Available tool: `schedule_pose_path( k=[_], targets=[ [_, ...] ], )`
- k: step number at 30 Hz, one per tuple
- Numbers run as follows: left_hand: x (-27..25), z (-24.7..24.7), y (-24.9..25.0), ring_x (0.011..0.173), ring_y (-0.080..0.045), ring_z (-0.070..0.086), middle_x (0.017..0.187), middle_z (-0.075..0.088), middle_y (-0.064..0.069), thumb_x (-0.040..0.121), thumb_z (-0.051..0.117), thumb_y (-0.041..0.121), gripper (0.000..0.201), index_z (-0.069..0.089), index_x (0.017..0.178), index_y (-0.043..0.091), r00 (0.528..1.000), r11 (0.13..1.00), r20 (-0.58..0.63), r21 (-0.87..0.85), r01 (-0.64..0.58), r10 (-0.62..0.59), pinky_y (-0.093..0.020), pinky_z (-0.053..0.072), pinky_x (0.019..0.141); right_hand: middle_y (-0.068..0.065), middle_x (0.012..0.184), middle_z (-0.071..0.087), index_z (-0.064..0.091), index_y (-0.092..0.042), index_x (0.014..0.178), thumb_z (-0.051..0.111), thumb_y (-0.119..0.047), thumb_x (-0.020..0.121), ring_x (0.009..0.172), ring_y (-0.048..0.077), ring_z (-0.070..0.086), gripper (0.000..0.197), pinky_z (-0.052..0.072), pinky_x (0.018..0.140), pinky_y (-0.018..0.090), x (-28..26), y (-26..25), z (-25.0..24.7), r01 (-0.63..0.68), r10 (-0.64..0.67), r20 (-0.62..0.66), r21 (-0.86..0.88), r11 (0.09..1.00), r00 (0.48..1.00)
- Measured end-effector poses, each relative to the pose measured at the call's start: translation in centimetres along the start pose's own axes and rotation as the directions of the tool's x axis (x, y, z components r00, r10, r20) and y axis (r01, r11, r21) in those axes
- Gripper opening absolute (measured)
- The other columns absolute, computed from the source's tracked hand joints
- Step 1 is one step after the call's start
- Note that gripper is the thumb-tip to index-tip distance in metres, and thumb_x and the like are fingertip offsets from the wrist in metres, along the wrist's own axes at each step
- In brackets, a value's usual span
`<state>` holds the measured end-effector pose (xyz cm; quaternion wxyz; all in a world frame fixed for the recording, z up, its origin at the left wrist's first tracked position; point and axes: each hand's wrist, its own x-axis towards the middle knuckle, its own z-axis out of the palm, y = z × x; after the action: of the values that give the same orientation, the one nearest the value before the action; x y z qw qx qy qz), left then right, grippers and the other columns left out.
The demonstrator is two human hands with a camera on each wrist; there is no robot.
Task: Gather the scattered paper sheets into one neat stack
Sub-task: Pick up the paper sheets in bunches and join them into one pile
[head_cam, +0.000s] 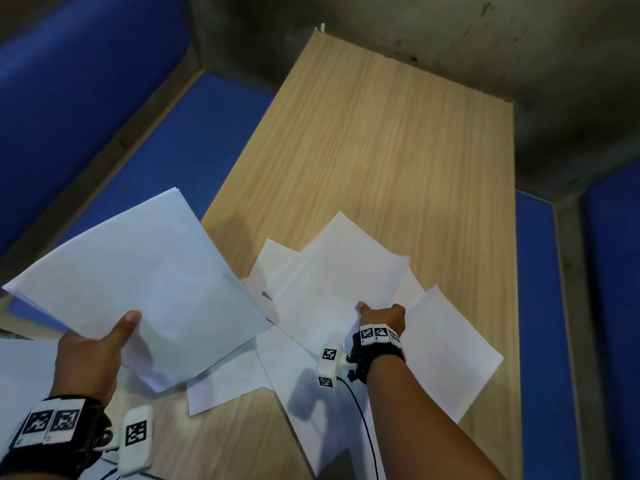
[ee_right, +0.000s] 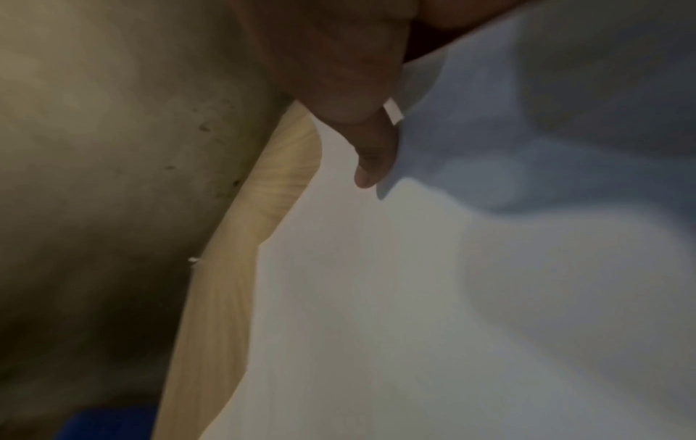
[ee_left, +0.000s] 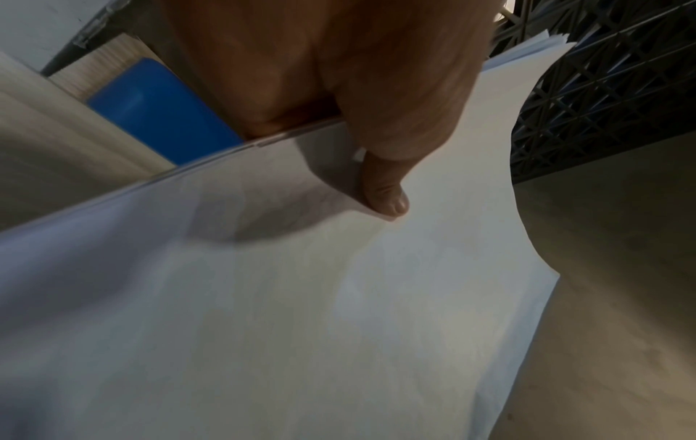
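A bundle of white sheets [head_cam: 138, 278] hangs in the air over the table's left edge. My left hand [head_cam: 114, 337] grips its near corner, and the thumb [ee_left: 384, 196] lies on top of the sheets [ee_left: 301, 312]. Several more white sheets [head_cam: 450, 351] lie fanned and overlapping on the near part of the wooden table [head_cam: 398, 150]. My right hand [head_cam: 381, 315] is at the near edge of the top sheet [head_cam: 346, 268]. Its thumb [ee_right: 371, 166] presses on the paper [ee_right: 414, 297] while the fingers go under it, out of sight.
Blue padded panels [head_cam: 173, 150] flank the table on the left and on the right [head_cam: 536, 271]. A grey wall [head_cam: 450, 36] closes off the far end. A black cable [head_cam: 363, 420] trails from my right wrist over the near sheets. The table's far half is bare wood.
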<state>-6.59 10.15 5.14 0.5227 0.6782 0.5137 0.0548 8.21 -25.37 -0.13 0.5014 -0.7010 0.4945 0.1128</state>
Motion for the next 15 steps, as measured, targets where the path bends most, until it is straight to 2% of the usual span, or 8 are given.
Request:
schedule_pose_path(
  k=[2,4,6,7,8,10,12,15],
  targets=[
    [-0.9,0.3,1.0,0.110,-0.057,0.057,0.118,0.056,-0.046,0.086,0.074,0.032,0.069,0.053,0.119,-0.024,0.999,0.999,-0.008,0.003,-0.047,0.047,-0.065,0.037,0.098,0.019,0.125,0.060,0.047,0.005,0.127,0.079,-0.017,0.075,0.095,0.022,0.057,0.065,0.046,0.080,0.031,0.3,0.3,0.2,-0.012,0.011,-0.018,-0.062,0.998,1.000],
    [-2.1,0.4,1.9,0.110,-0.055,0.058,0.118,0.058,-0.044,0.088,0.073,0.026,0.062,0.053,0.119,-0.024,0.996,0.996,0.034,0.014,-0.084,0.084,-0.062,0.038,0.099,0.023,0.116,0.064,0.051,0.008,0.123,0.079,-0.017,0.075,0.100,0.031,0.065,0.060,0.047,0.070,0.027,0.6,0.5,0.2,-0.025,0.025,-0.002,-0.114,0.993,1.000],
    [-1.8,0.6,1.7,0.110,-0.050,0.060,0.117,0.062,-0.038,0.087,0.073,0.027,0.057,0.058,0.119,-0.018,0.993,0.995,0.054,0.003,-0.103,0.102,-0.058,0.040,0.100,0.031,0.107,0.057,0.045,0.017,0.126,0.064,-0.007,0.086,0.106,0.043,0.059,0.050,0.045,0.048,0.015,1.5,1.0,0.2,0.016,0.002,0.071,-0.260,0.965,0.997],
    [-1.6,0.7,1.5,0.110,-0.046,0.062,0.116,0.065,-0.033,0.087,0.074,0.028,0.055,0.059,0.118,-0.015,0.992,0.994,0.068,0.016,-0.109,0.108,-0.055,0.042,0.100,0.034,0.103,0.049,0.040,0.021,0.128,0.054,-0.002,0.092,0.106,0.048,0.054,0.046,0.039,0.034,0.013,1.4,1.0,-0.1,0.104,-0.068,0.106,-0.387,0.916,0.992],
    [-1.8,0.8,1.6,0.108,-0.041,0.062,0.113,0.065,-0.028,0.087,0.073,0.028,0.053,0.060,0.117,-0.013,0.992,0.994,0.066,0.023,-0.105,0.104,-0.051,0.042,0.100,0.032,0.105,0.049,0.039,0.022,0.128,0.049,0.000,0.094,0.102,0.047,0.053,0.042,0.036,0.029,0.012,1.0,0.7,-0.3,0.147,-0.109,0.113,-0.409,0.901,0.988],
    [-2.1,1.2,1.7,0.100,-0.032,0.058,0.108,0.062,-0.020,0.088,0.072,0.029,0.049,0.058,0.115,-0.010,0.991,0.995,0.093,0.027,-0.097,0.094,-0.045,0.042,0.095,0.026,0.114,0.063,0.054,0.015,0.118,0.058,-0.004,0.090,0.087,0.035,0.057,0.034,0.043,0.047,0.017,1.3,1.0,-0.3,0.095,-0.076,0.080,-0.268,0.959,0.994],
    [-2.5,1.6,1.8,0.095,-0.028,0.056,0.105,0.061,-0.018,0.088,0.072,0.030,0.046,0.059,0.113,-0.007,0.989,0.994,0.111,0.024,-0.104,0.101,-0.040,0.041,0.089,0.021,0.105,0.070,0.064,0.005,0.103,0.067,-0.013,0.083,0.075,0.027,0.057,0.027,0.044,0.063,0.023,0.3,0.4,-0.6,0.131,-0.132,0.006,-0.135,0.982,0.991],
    [-2.6,2.2,1.7,0.093,-0.031,0.057,0.100,0.060,-0.018,0.088,0.072,0.033,0.044,0.059,0.104,-0.005,0.988,0.993,0.118,0.037,-0.110,0.105,-0.041,0.041,0.085,0.015,0.093,0.070,0.065,-0.002,0.093,0.074,-0.021,0.080,0.076,0.028,0.062,0.025,0.044,0.067,0.028,-0.3,-0.7,-1.8,0.219,-0.218,0.020,-0.067,0.973,0.976]
  ],
)
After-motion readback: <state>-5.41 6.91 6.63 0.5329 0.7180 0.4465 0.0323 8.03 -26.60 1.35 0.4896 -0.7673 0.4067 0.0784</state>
